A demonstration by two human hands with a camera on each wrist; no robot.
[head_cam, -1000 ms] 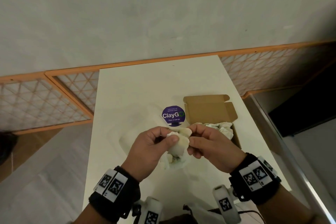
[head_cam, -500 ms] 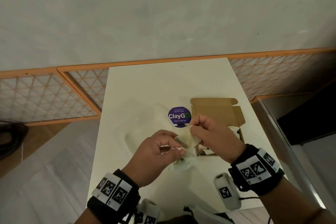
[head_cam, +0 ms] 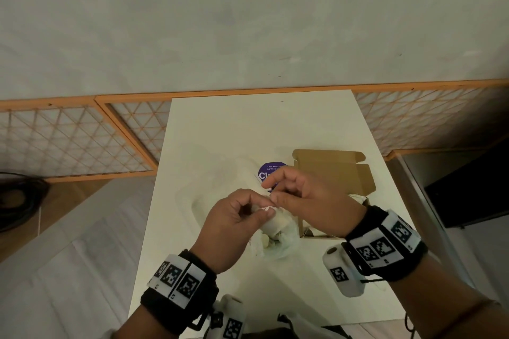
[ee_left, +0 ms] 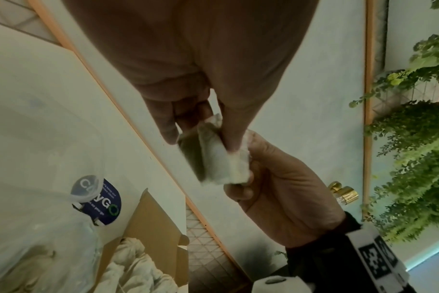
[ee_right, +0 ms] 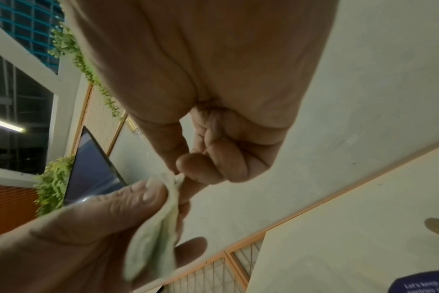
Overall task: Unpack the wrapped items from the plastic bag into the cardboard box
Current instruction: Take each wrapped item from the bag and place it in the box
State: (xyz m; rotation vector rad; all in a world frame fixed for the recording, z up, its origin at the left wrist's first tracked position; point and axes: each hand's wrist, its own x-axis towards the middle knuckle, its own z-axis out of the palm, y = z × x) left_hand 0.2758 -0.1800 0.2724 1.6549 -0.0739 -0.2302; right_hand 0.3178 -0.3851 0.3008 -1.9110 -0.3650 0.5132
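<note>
Matt brown cardboard box point(head_cam: 334, 170); thin translucent plastic bag point(head_cam: 278, 242); crinkled paper wrap point(ee_left: 218, 158).

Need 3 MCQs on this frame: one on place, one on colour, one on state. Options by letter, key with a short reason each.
1. Where does the cardboard box stand on the white table?
A. on the person's right, by the purple sticker
B. at the far left corner
C. off the table, on the floor

2. What colour is the round sticker beside the box?
A. red
B. purple
C. yellow

3. How is the wrapped item held?
A. lying loose in the box
B. in the left hand alone
C. between both hands, above the table

Key: 1 A, the head view shows the box right of the sticker. 2 B, it is purple with white lettering. 3 C, the left hand holds it and the right hand pinches its paper edge, as both wrist views show.
</note>
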